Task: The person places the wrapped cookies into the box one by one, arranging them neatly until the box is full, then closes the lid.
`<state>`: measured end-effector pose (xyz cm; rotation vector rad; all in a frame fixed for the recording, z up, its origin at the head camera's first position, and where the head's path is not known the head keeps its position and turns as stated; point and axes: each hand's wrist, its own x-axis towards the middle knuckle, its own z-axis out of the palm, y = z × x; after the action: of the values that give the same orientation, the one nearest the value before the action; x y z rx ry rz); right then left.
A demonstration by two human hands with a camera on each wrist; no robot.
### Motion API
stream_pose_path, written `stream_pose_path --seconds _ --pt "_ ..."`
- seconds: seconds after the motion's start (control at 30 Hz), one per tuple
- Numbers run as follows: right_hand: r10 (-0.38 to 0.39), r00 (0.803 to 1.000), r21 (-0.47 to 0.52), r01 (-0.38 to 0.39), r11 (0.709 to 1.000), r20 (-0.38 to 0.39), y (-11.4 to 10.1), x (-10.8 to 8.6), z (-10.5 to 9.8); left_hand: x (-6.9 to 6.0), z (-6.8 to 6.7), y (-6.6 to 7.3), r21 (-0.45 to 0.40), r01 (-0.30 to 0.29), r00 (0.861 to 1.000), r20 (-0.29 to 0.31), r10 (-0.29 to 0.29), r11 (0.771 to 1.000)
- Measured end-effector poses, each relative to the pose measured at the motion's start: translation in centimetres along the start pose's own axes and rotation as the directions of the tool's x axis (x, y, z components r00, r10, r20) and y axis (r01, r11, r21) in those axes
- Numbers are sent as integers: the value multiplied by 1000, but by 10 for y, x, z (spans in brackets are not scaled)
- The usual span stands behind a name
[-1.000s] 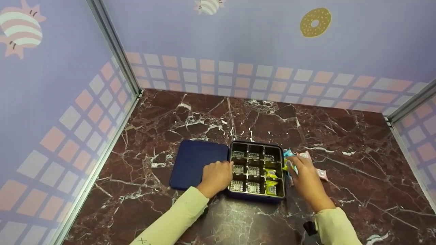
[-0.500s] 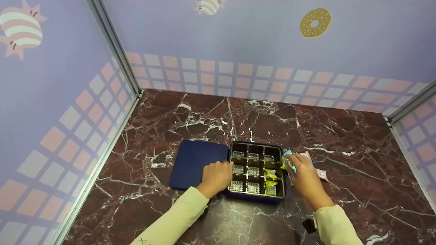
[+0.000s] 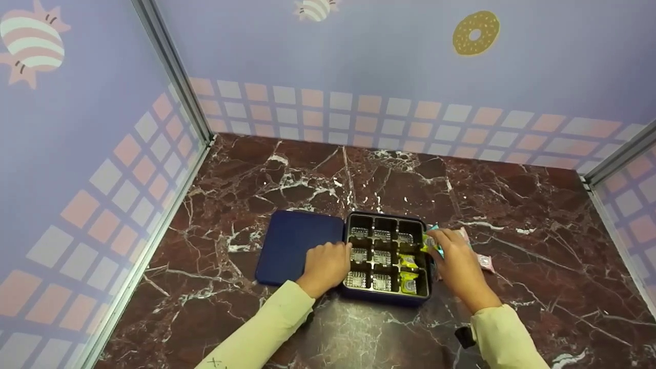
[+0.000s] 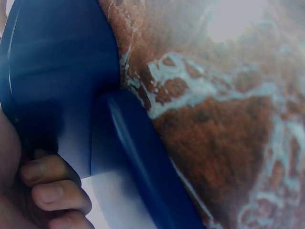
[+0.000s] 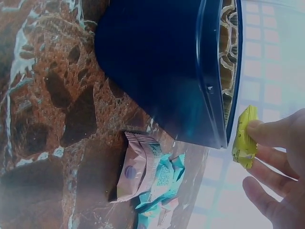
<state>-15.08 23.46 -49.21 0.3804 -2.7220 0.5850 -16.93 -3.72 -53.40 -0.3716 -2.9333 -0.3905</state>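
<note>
A dark blue box (image 3: 385, 297) stands open, its clear tray insert split into several compartments. Yellow-wrapped candies lie in the right column: one in the middle compartment (image 3: 408, 262), another in the front one (image 3: 409, 283). My right hand (image 3: 457, 264) pinches a yellow-wrapped candy (image 5: 245, 137) between thumb and fingers, just over the box's right rim. At the left wall, my left hand (image 3: 327, 265) grips the box edge with curled fingers (image 4: 50, 191). Partly under that hand is the flat blue lid (image 3: 294, 241), adjoining the box.
Right of the box lie more wrapped candies: a pink one (image 3: 484, 262), and, close together, a pale pink one (image 5: 136, 169) and a turquoise one (image 5: 162, 183). Patterned walls (image 3: 328, 61) enclose the dark red marbled surface (image 3: 307, 169) at the back and sides.
My right hand has moved slightly left with the yellow candy, from beside the box to its right rim. The left hand and the box have stayed put.
</note>
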Motion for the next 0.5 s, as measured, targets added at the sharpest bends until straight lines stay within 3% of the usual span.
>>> stream_pose_path --seconds 0.23,0.5 --pt "16 1000 13 -17 1000 23 -1 3 0 -1 -3 1 19 -15 999 -36 16 1000" --pt "-25 1000 29 24 999 19 -1 7 3 0 -3 1 3 -2 1000 1 2 1000"
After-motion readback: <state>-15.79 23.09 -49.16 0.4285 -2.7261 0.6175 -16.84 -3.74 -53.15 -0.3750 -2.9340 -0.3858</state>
